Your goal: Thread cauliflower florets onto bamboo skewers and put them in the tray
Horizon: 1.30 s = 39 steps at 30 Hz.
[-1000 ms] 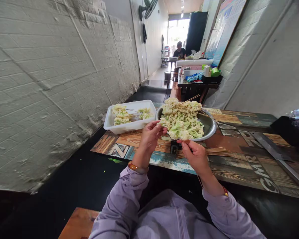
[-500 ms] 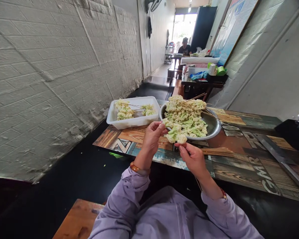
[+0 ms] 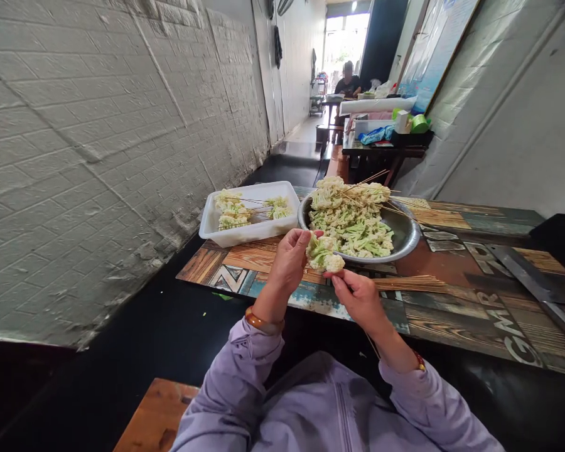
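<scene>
Pale green-white cauliflower florets (image 3: 321, 252) are bunched between my two hands, in front of the bowl. Fingers and thumb of my left hand (image 3: 292, 251) pinch the florets from the left. My right hand (image 3: 358, 296) is closed just below them around a thin bamboo skewer (image 3: 373, 346), whose lower end shows under the wrist. The skewer's tip is hidden in the florets. Behind the hands stands a metal bowl (image 3: 407, 242) of loose cauliflower pieces (image 3: 353, 229), with several skewered bunches (image 3: 332, 191) resting on top.
A white plastic tray (image 3: 249, 237) with cauliflower skewers stands left of the bowl. Bare bamboo skewers (image 3: 412, 284) lie right of my right hand. A cleaver (image 3: 530, 276) lies at the table's right. Farther back, a person (image 3: 347, 81) sits at another table.
Both hands have drawn slightly closer together, and the florets between them sit more compactly, a little left of before. The view has shifted slightly.
</scene>
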Motion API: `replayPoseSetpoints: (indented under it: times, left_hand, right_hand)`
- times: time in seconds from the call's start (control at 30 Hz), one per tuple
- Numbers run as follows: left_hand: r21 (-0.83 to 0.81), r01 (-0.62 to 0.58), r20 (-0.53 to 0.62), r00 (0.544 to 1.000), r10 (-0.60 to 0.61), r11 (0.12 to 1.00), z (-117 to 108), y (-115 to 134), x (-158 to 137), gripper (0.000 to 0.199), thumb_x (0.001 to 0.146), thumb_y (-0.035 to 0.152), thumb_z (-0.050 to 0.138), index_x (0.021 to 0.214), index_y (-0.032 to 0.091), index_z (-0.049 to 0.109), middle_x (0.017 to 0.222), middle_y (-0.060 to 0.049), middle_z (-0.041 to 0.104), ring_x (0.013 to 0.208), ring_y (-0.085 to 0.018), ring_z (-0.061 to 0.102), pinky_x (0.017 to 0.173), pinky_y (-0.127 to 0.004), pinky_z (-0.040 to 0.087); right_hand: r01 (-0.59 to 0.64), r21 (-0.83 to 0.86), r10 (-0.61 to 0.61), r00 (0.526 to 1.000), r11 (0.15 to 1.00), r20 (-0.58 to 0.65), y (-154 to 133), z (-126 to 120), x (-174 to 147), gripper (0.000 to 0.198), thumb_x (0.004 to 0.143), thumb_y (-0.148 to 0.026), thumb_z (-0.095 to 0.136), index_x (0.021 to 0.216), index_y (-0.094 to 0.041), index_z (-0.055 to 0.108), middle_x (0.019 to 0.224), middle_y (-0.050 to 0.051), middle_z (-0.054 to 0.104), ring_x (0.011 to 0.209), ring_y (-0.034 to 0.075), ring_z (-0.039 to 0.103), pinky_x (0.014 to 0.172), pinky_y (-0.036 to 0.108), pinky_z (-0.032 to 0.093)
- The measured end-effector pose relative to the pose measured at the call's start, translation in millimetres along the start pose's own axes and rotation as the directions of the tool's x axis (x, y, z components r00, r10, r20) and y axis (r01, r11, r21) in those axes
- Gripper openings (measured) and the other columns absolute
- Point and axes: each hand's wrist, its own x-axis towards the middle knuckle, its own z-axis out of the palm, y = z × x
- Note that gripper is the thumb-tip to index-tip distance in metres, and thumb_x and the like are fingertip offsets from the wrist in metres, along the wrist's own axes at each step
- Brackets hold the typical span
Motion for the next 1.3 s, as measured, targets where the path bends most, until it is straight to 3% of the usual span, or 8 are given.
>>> replayPoseSetpoints:
  times: [0.1,0.23,0.4,0.53,0.7,0.9,1.13,1.3]
  left_hand:
    - [-0.033,0.027,0.05,0.998,-0.025,0.999,0,2,-1,0.03,0.074,0.041,0.074,0.084,0.017,0.059,0.096,-0.006,0.07,0.079,-0.013,0.063,0.068,-0.024,0.048]
    - [0.035,0.008,0.022,1.0,-0.008,0.999,-2,1,-2,0.026,0.069,0.029,0.079,0.085,0.019,0.061,0.091,-0.001,0.068,0.079,-0.011,0.062,0.067,-0.021,0.046]
    - [0.098,-0.047,0.012,0.999,0.046,0.994,-2,-1,-1,0.036,0.07,0.03,0.079,0.102,0.019,0.068,0.092,-0.002,0.068,0.082,-0.012,0.062,0.075,-0.024,0.047]
    - [0.128,-0.025,0.037,0.999,0.02,0.991,-5,0,0,0.035,0.069,0.031,0.08,0.099,0.016,0.072,0.095,-0.005,0.07,0.086,-0.014,0.062,0.08,-0.025,0.046]
    - [0.132,-0.03,0.059,0.998,0.022,0.991,-4,2,-1,0.029,0.067,0.029,0.082,0.092,0.017,0.07,0.09,-0.002,0.068,0.083,-0.012,0.062,0.077,-0.023,0.047]
    - [0.124,0.064,0.068,0.995,-0.073,0.99,0,6,-6,0.032,0.069,0.035,0.08,0.093,0.021,0.065,0.091,-0.003,0.066,0.079,-0.013,0.062,0.066,-0.024,0.05]
    - [0.147,-0.002,0.142,0.99,-0.019,0.989,-3,5,-7,0.031,0.074,0.029,0.075,0.102,0.022,0.066,0.095,-0.003,0.065,0.084,-0.014,0.062,0.073,-0.025,0.049]
    - [0.22,-0.077,0.119,0.992,0.052,0.972,-5,5,-4,0.028,0.078,0.026,0.07,0.105,0.02,0.065,0.092,-0.004,0.066,0.083,-0.014,0.062,0.074,-0.025,0.047]
  right_hand:
    - [-0.035,0.015,0.035,0.999,0.999,-0.013,4,-3,-1,0.03,0.093,-0.032,0.046,0.092,-0.019,0.072,0.052,-0.002,0.055,0.049,0.014,0.054,0.047,0.023,0.039]
    - [-0.056,0.039,0.057,0.998,0.998,-0.014,6,-8,-3,0.031,0.093,-0.032,0.045,0.092,-0.018,0.072,0.048,-0.004,0.049,0.047,0.014,0.051,0.045,0.023,0.037]
    - [-0.05,0.055,0.051,0.998,0.997,-0.02,7,-11,-4,0.03,0.093,-0.032,0.046,0.092,-0.017,0.072,0.049,-0.003,0.05,0.047,0.014,0.051,0.046,0.023,0.039]
    - [-0.042,0.054,0.044,0.999,0.998,-0.028,7,-15,-5,0.03,0.092,-0.032,0.047,0.091,-0.018,0.073,0.05,-0.003,0.053,0.048,0.014,0.053,0.048,0.024,0.041]
    - [-0.01,0.021,0.012,0.998,1.0,-0.054,5,-17,-5,0.03,0.092,-0.032,0.048,0.087,-0.019,0.074,0.054,-0.001,0.059,0.049,0.014,0.055,0.053,0.025,0.044]
    - [0.006,0.023,-0.005,0.999,1.0,-0.053,7,-18,-5,0.028,0.092,-0.029,0.047,0.088,-0.019,0.073,0.057,0.0,0.062,0.05,0.015,0.057,0.054,0.025,0.045]
    - [0.026,-0.001,-0.026,0.996,1.0,-0.082,10,-20,-7,0.026,0.092,-0.027,0.049,0.089,-0.019,0.074,0.079,0.005,0.076,0.066,0.018,0.068,0.063,0.026,0.05]
    - [0.045,-0.022,-0.047,0.995,0.999,-0.085,10,-21,-9,0.026,0.092,-0.027,0.05,0.088,-0.019,0.074,0.075,0.004,0.075,0.063,0.017,0.068,0.06,0.025,0.048]
